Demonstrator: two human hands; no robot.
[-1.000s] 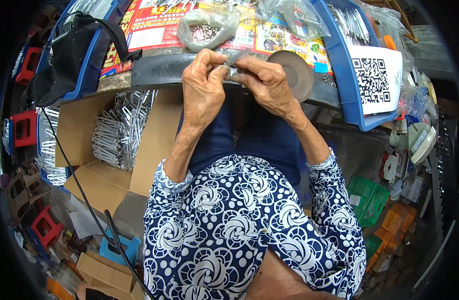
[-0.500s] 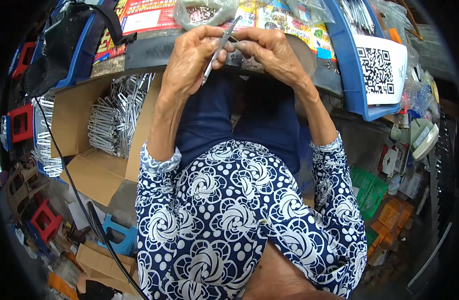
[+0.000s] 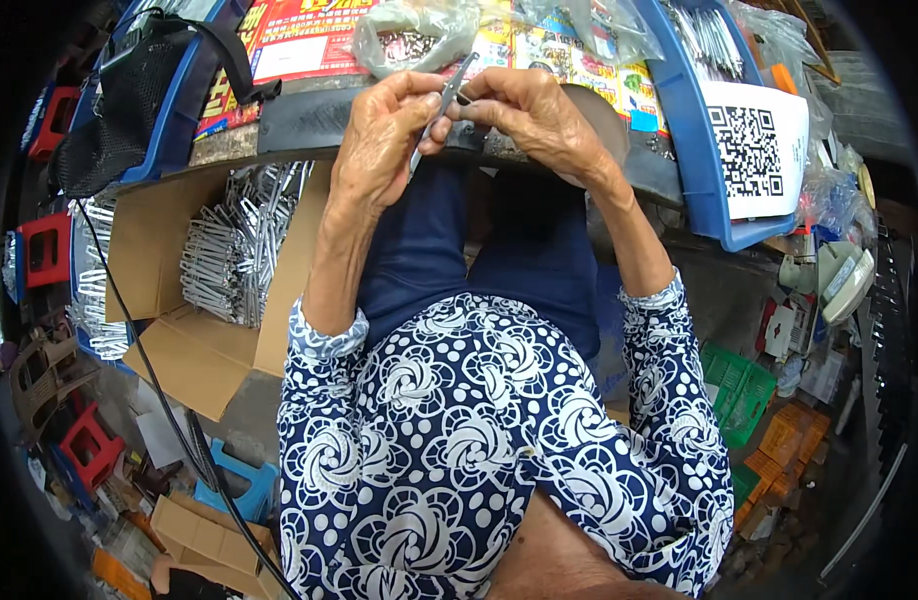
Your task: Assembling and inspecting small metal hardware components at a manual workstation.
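Observation:
Above the table's near edge, my left hand [image 3: 374, 145] is closed round a slim grey metal bar [image 3: 463, 72]. The bar slants, its upper end pointing away to the right and its lower end showing below my fingers. My right hand [image 3: 549, 118] meets it from the right, thumb and forefinger pinched together close against the bar's side. Whatever lies between those right fingertips is too small or hidden to make out. Just beyond my hands, a clear plastic bag [image 3: 374, 42] lies open with small dark metal parts in it.
A blue tray [image 3: 701, 170] of thin metal pieces stands at the right, a printed sheet [image 3: 757, 150] on its front. Lower left, an open cardboard box [image 3: 144, 240] holds many silvery metal bars [image 3: 224, 260]. A black mesh bag [image 3: 129, 100] hangs over another blue tray [image 3: 176, 110].
My right fingertips have closed in on the bar, and the small piece that stuck out beside it is now covered. My left hand keeps its hold. The whole view has shifted slightly.

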